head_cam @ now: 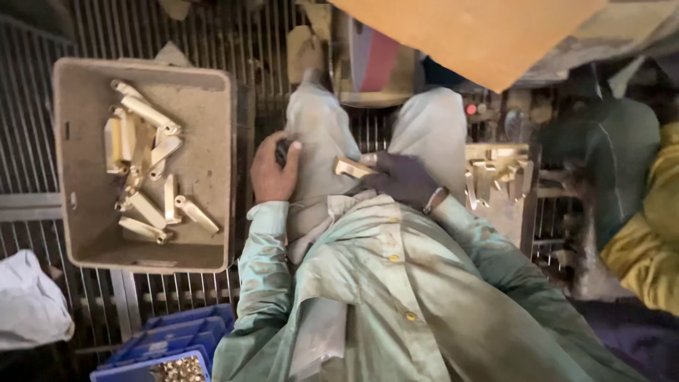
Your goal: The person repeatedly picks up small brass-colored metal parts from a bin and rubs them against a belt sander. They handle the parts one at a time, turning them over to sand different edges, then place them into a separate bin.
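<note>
My left hand point(273, 170) rests on my left thigh, fingers curled around a small dark object that I cannot make out. My right hand point(403, 180) lies over my lap and grips a brass part point(351, 168) whose end sticks out to the left. A grey tray point(78, 205) at my left holds several brass parts point(145, 170) lying loose. At my right a second tray point(506, 212) holds more brass pieces point(495, 175) standing upright.
A metal grate floor point(28, 170) runs under the trays. A blue crate point(177, 339) with small brass bits sits at the bottom left, beside a white cloth bundle point(28, 301). Another person's yellow sleeve point(647, 247) is at the right. An orange board point(481, 35) hangs overhead.
</note>
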`<action>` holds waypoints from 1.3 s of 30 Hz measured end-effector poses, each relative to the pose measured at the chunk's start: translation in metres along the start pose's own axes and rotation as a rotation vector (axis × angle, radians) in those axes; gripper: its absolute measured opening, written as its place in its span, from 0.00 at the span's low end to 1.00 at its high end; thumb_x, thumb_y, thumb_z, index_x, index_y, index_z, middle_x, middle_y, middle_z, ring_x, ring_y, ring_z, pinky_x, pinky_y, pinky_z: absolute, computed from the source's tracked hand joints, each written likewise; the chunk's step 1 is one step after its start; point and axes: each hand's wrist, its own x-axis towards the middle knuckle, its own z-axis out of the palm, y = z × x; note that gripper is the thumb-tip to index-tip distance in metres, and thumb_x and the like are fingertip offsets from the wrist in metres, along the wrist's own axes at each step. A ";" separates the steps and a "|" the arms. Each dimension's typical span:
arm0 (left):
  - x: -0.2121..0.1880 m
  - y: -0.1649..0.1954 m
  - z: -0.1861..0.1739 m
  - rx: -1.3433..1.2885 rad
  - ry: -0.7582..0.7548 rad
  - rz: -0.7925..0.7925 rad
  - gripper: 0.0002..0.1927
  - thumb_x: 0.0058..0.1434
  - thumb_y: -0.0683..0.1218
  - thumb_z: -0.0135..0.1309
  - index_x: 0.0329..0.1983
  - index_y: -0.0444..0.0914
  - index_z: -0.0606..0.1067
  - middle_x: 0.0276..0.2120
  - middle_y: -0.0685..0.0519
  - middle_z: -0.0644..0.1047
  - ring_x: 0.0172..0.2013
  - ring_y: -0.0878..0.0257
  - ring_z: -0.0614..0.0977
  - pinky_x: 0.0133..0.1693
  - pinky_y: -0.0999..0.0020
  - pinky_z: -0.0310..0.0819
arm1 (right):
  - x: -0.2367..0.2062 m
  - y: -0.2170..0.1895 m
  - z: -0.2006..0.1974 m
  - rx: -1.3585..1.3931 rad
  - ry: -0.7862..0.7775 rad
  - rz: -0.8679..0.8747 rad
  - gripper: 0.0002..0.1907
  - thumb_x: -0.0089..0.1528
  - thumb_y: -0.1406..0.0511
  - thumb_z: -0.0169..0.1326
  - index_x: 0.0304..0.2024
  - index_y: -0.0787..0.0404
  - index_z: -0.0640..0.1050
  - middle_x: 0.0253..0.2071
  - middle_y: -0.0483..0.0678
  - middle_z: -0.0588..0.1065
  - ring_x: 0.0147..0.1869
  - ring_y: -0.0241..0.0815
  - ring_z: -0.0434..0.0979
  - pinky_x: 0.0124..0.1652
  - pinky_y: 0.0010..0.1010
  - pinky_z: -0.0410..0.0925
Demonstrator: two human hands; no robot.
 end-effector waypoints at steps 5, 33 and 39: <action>-0.011 0.002 0.020 0.231 -0.032 0.212 0.21 0.67 0.49 0.54 0.61 0.38 0.71 0.58 0.38 0.74 0.56 0.38 0.73 0.59 0.48 0.66 | -0.006 0.007 -0.008 0.890 -0.009 -0.055 0.23 0.67 0.64 0.53 0.64 0.63 0.74 0.43 0.45 0.79 0.44 0.38 0.77 0.46 0.33 0.72; -0.014 0.076 0.087 -0.686 -0.353 0.101 0.20 0.67 0.47 0.61 0.58 0.32 0.75 0.49 0.51 0.80 0.49 0.67 0.79 0.52 0.72 0.74 | -0.015 0.038 -0.034 1.143 0.368 -0.285 0.27 0.65 0.66 0.57 0.65 0.62 0.67 0.58 0.46 0.75 0.62 0.37 0.75 0.60 0.32 0.69; -0.009 0.084 0.073 -0.623 -0.332 0.166 0.19 0.67 0.45 0.61 0.58 0.32 0.75 0.48 0.51 0.80 0.49 0.67 0.79 0.53 0.72 0.74 | -0.017 0.052 -0.032 0.945 0.449 -0.198 0.26 0.64 0.69 0.61 0.65 0.62 0.70 0.53 0.45 0.73 0.52 0.33 0.74 0.51 0.26 0.72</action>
